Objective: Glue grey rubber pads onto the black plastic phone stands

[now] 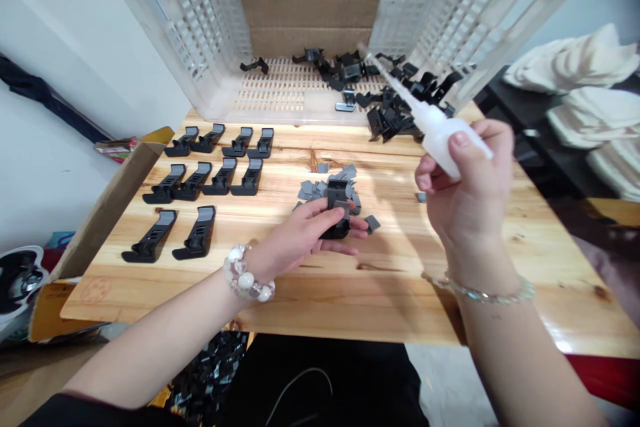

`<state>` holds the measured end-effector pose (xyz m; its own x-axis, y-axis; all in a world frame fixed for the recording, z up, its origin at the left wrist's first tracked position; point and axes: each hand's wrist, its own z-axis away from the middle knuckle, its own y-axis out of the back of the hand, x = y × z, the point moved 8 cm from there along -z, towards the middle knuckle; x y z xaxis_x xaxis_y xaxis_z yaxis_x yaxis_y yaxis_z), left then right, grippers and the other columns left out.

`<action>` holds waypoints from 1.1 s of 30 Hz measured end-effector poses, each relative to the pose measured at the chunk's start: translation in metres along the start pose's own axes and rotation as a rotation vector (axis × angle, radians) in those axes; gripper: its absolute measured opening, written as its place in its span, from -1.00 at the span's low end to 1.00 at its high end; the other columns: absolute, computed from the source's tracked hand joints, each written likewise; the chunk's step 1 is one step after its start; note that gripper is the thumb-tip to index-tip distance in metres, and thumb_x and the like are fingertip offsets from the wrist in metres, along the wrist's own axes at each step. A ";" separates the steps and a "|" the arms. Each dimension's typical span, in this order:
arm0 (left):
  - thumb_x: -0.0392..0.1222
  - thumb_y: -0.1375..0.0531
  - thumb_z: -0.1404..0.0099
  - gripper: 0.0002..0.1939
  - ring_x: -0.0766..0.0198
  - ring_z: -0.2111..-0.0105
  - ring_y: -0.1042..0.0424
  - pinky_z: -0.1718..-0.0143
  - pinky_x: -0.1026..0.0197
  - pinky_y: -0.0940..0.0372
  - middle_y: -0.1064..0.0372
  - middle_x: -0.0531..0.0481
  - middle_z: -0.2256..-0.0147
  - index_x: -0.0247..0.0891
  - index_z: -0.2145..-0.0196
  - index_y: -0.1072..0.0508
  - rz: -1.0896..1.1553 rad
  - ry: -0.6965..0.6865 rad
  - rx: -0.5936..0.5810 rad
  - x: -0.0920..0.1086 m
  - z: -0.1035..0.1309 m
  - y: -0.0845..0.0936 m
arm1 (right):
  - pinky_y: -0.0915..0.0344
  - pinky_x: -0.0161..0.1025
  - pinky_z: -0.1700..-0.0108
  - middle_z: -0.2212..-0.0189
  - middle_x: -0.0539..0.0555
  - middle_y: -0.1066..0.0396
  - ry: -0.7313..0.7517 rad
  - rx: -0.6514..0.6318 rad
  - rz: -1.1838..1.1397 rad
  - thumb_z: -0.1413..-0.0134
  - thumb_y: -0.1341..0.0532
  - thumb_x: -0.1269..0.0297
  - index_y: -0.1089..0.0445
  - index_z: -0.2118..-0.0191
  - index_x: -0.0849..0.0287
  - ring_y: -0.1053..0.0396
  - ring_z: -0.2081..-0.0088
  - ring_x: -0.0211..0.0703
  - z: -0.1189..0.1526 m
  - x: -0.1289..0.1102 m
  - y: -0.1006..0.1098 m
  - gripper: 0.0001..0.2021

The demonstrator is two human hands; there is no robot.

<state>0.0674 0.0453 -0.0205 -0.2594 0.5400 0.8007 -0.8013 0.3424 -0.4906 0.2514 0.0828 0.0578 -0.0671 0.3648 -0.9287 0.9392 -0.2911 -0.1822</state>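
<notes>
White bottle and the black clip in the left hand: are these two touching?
Apart. The head view shows wooden table between the bottle, raised in the right hand, and the clip in the left hand.

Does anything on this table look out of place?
One grey pad lies apart from the pile, near the right hand. Black parts also straggle over the basket's front edge, unlike the neat rows at left.

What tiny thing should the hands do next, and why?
Perhaps the right hand should tip the white bottle toward the black piece: its nozzle points away from there, while the left hand already holds that piece and a grey square together.
</notes>
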 end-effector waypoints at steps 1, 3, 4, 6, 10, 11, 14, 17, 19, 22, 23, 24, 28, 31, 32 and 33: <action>-0.24 -0.09 -0.39 -0.78 0.11 0.13 -0.52 0.25 0.12 -0.49 -0.51 -0.22 0.16 -0.38 0.07 -0.40 -0.027 -0.016 -0.006 0.001 0.000 0.000 | 0.04 -0.33 0.63 0.54 -0.10 -0.29 -0.053 -0.052 0.003 -0.03 -0.27 0.12 -0.06 0.31 0.03 -0.22 0.62 -0.30 0.000 0.004 -0.004 -0.69; -0.20 -0.11 -0.39 -0.75 0.10 0.11 -0.51 0.26 0.13 -0.49 -0.51 -0.23 0.13 -0.36 0.05 -0.42 -0.077 -0.039 -0.009 0.003 0.000 0.000 | 0.01 -0.34 0.63 0.45 -0.04 -0.40 -0.161 -0.157 -0.008 -0.01 -0.27 0.10 -0.10 0.30 0.05 -0.32 0.57 -0.27 0.002 0.013 -0.012 -0.69; -0.19 -0.12 -0.39 -0.74 0.11 0.10 -0.50 0.25 0.14 -0.48 -0.52 -0.23 0.13 -0.35 0.04 -0.43 -0.095 -0.046 -0.006 0.003 0.000 0.000 | -0.01 -0.35 0.63 0.39 -0.01 -0.44 -0.211 -0.206 -0.026 0.01 -0.29 0.11 -0.14 0.28 0.06 -0.37 0.52 -0.25 0.004 0.016 -0.016 -0.69; -0.17 -0.13 -0.38 -0.74 0.13 0.12 -0.51 0.22 0.14 -0.47 -0.54 -0.21 0.16 -0.34 0.05 -0.44 -0.112 -0.056 0.001 0.003 -0.001 0.001 | -0.10 -0.36 0.62 0.25 0.05 -0.47 -0.307 -0.301 -0.070 0.07 -0.34 0.16 -0.25 0.22 0.09 -0.45 0.40 -0.21 0.009 0.023 -0.025 -0.68; -0.12 -0.14 -0.37 -0.74 0.15 0.14 -0.53 0.14 0.12 -0.44 -0.56 -0.16 0.22 -0.31 0.07 -0.45 -0.114 -0.078 0.005 0.005 -0.001 0.003 | -0.28 -0.37 0.55 0.22 0.03 -0.48 -0.454 -0.431 -0.144 0.18 -0.40 0.31 -0.30 0.23 0.10 -0.49 0.29 -0.17 0.021 0.033 -0.038 -0.65; -0.11 -0.15 -0.37 -0.74 0.16 0.16 -0.53 0.14 0.12 -0.43 -0.56 -0.15 0.23 -0.30 0.08 -0.45 -0.120 -0.083 0.009 0.006 -0.001 0.003 | -0.29 -0.36 0.55 0.27 0.00 -0.48 -0.473 -0.450 -0.156 0.19 -0.40 0.34 -0.28 0.25 0.09 -0.49 0.33 -0.18 0.023 0.035 -0.041 -0.65; -0.07 -0.16 -0.35 -0.73 0.17 0.22 -0.54 0.21 0.15 -0.44 -0.55 -0.14 0.25 -0.30 0.11 -0.45 -0.157 -0.110 0.012 0.008 0.000 0.003 | -0.32 -0.34 0.57 0.36 -0.02 -0.46 -0.511 -0.531 -0.131 0.16 -0.40 0.34 -0.26 0.31 0.12 -0.44 0.44 -0.22 0.031 0.040 -0.047 -0.69; -0.04 -0.16 -0.34 -0.73 0.18 0.26 -0.53 0.28 0.19 -0.45 -0.54 -0.12 0.28 -0.28 0.13 -0.44 -0.189 -0.138 0.004 0.011 0.001 0.002 | -0.34 -0.32 0.53 0.42 0.04 -0.43 -0.498 -0.614 -0.010 0.05 -0.36 0.24 -0.36 0.35 0.21 -0.41 0.46 -0.23 0.035 0.044 -0.051 -0.79; -0.06 -0.15 -0.35 -0.76 0.21 0.28 -0.53 0.31 0.21 -0.46 -0.53 -0.10 0.30 -0.28 0.15 -0.43 -0.206 -0.146 0.008 0.011 0.001 0.000 | -0.34 -0.32 0.49 0.48 0.02 -0.40 -0.469 -0.640 0.086 0.04 -0.36 0.22 -0.41 0.31 0.23 -0.37 0.48 -0.27 0.036 0.045 -0.052 -0.79; -0.11 -0.13 -0.36 -0.79 0.25 0.33 -0.51 0.33 0.22 -0.47 -0.50 -0.08 0.32 -0.30 0.16 -0.41 -0.222 -0.148 0.014 0.012 0.000 0.000 | -0.26 -0.33 0.48 0.53 -0.03 -0.36 -0.428 -0.671 0.268 0.11 -0.38 0.23 -0.42 0.30 0.21 -0.28 0.53 -0.32 0.038 0.047 -0.053 -0.76; -0.11 -0.12 -0.36 -0.79 0.26 0.34 -0.51 0.33 0.21 -0.47 -0.50 -0.08 0.33 -0.30 0.16 -0.40 -0.221 -0.146 0.017 0.011 -0.001 0.000 | -0.23 -0.33 0.49 0.54 -0.03 -0.34 -0.400 -0.672 0.330 0.12 -0.38 0.22 -0.42 0.33 0.21 -0.26 0.53 -0.32 0.038 0.047 -0.054 -0.77; -0.09 -0.12 -0.36 -0.78 0.27 0.36 -0.51 0.33 0.21 -0.48 -0.49 -0.07 0.35 -0.31 0.16 -0.39 -0.218 -0.141 0.020 0.011 -0.001 0.000 | -0.20 -0.34 0.49 0.54 -0.03 -0.33 -0.362 -0.656 0.379 0.12 -0.38 0.21 -0.41 0.36 0.21 -0.24 0.52 -0.32 0.037 0.045 -0.054 -0.78; -0.04 -0.13 -0.34 -0.76 0.29 0.45 -0.50 0.39 0.22 -0.47 -0.48 -0.05 0.35 -0.28 0.18 -0.36 -0.233 -0.122 0.013 0.007 -0.001 0.002 | -0.19 -0.32 0.44 0.44 0.00 -0.36 -0.186 -0.456 0.360 0.11 -0.37 0.19 -0.41 0.39 0.21 -0.25 0.45 -0.31 0.026 0.033 -0.046 -0.78; -0.06 -0.14 -0.33 -0.79 0.31 0.47 -0.50 0.43 0.25 -0.46 -0.49 -0.05 0.31 -0.26 0.22 -0.35 -0.264 -0.119 -0.009 0.005 -0.001 0.000 | -0.21 -0.31 0.43 0.39 0.03 -0.39 -0.182 -0.417 0.299 0.13 -0.38 0.18 -0.42 0.37 0.20 -0.27 0.42 -0.26 0.025 0.033 -0.043 -0.77; -0.07 -0.13 -0.33 -0.80 0.32 0.48 -0.50 0.43 0.25 -0.47 -0.49 -0.06 0.30 -0.26 0.22 -0.34 -0.273 -0.121 -0.009 0.005 0.000 0.000 | -0.22 -0.30 0.43 0.38 0.03 -0.40 -0.205 -0.432 0.312 0.13 -0.38 0.19 -0.42 0.37 0.20 -0.28 0.41 -0.26 0.026 0.036 -0.043 -0.77; -0.09 -0.12 -0.34 -0.82 0.32 0.48 -0.50 0.43 0.25 -0.47 -0.49 -0.06 0.29 -0.26 0.21 -0.34 -0.284 -0.122 -0.007 0.006 0.000 -0.001 | -0.22 -0.30 0.43 0.38 0.04 -0.40 -0.228 -0.447 0.331 0.13 -0.38 0.19 -0.42 0.38 0.19 -0.28 0.42 -0.25 0.027 0.038 -0.044 -0.78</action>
<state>0.0665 0.0482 -0.0158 -0.0892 0.3257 0.9412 -0.8472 0.4720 -0.2437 0.1984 0.0855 0.0222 0.2287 0.1052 -0.9678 0.9699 0.0612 0.2359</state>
